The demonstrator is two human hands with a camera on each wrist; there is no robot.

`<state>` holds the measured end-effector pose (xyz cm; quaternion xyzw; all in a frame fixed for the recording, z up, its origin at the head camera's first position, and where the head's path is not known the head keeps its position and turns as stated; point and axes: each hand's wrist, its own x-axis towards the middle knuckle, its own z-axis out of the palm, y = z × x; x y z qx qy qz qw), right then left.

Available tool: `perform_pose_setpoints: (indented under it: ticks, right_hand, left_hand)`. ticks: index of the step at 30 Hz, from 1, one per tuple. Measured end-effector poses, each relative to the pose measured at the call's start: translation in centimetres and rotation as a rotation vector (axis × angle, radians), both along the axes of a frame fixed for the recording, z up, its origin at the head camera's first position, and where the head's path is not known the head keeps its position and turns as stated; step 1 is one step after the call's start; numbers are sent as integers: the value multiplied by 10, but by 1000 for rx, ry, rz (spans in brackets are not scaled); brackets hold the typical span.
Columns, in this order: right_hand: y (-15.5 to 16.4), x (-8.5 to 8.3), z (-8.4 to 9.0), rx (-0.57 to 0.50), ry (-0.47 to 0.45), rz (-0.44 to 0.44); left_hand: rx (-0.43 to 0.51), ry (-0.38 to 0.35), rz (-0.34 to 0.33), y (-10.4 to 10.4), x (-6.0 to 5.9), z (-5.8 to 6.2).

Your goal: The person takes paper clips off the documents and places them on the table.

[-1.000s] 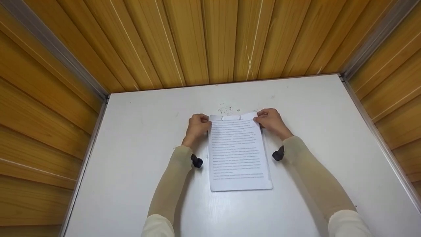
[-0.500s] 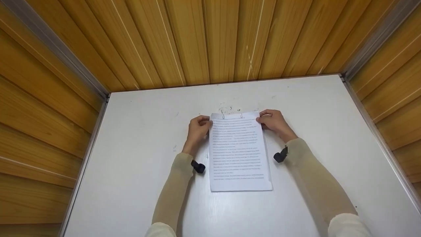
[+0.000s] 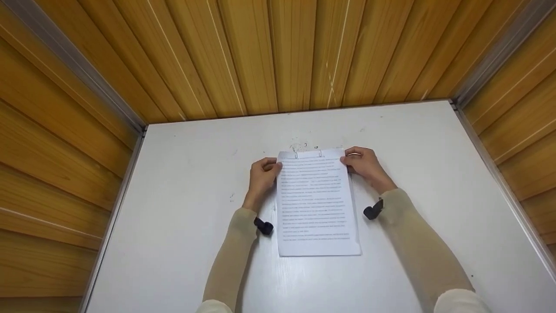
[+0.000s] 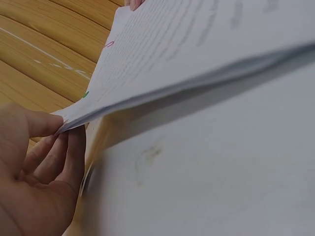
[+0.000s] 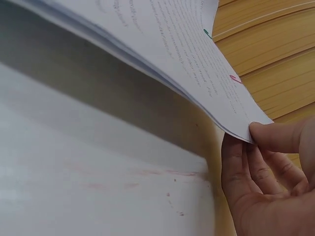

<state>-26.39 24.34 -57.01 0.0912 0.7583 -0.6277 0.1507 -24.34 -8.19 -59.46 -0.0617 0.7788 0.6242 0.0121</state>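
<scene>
A stack of printed paper sheets [image 3: 312, 204] lies before me, its far end raised off the white table. My left hand [image 3: 263, 176] pinches the far left corner, thumb on top and fingers underneath. At the far right corner my right hand [image 3: 367, 167] pinches the sheets the same way. Two paper clips sit along the far edge: a green paper clip [image 4: 85, 94] nearer my left hand and a red paper clip [image 5: 235, 78] nearer my right. The wrist views show a shadowed gap under the stack.
The white table [image 3: 182, 182] carries small dark marks [image 3: 299, 145] beyond the stack. Wood-patterned panels [image 3: 260, 56] close in the back and both sides, with metal posts in the corners. A black wrist camera [image 3: 264, 226] is strapped to each sleeve.
Both hands keep their pinch on the far corners of the paper stack. In the head view the hands and the stack's far end have shifted slightly right.
</scene>
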Motion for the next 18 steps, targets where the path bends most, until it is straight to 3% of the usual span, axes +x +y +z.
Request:
perform_pose_setpoints:
  ticks: [11,18]
  right_hand:
    - [4,6,5,60,112,42]
    - [3,3,12,178,229,67]
  left_hand:
    - [45,83,8,-4,2,-9]
    - [69,117,21,-6,2,-15]
